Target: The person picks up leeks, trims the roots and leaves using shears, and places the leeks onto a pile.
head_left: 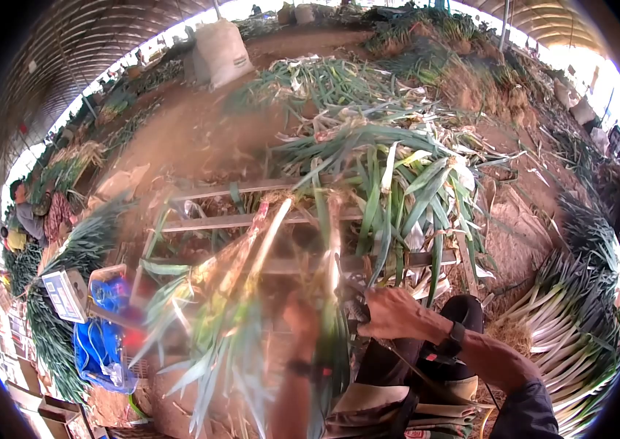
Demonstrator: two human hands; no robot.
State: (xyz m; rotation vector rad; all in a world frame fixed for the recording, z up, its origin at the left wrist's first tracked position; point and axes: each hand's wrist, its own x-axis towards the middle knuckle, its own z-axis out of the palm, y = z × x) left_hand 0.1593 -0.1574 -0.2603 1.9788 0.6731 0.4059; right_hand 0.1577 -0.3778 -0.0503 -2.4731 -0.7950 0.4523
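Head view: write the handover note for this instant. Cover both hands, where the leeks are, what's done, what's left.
Right hand: closed in a fist beside an upright stalk; what it grips is too blurred to tell.
Left hand: motion-blurred, grip unclear, next to a blurred leek above the lap.
Leeks: leafy heap lies across the wooden rack ahead; white-stalked stack lies on the ground at the right.
Done: seemingly the stack at the right.
Left: seemingly the heap on the rack.
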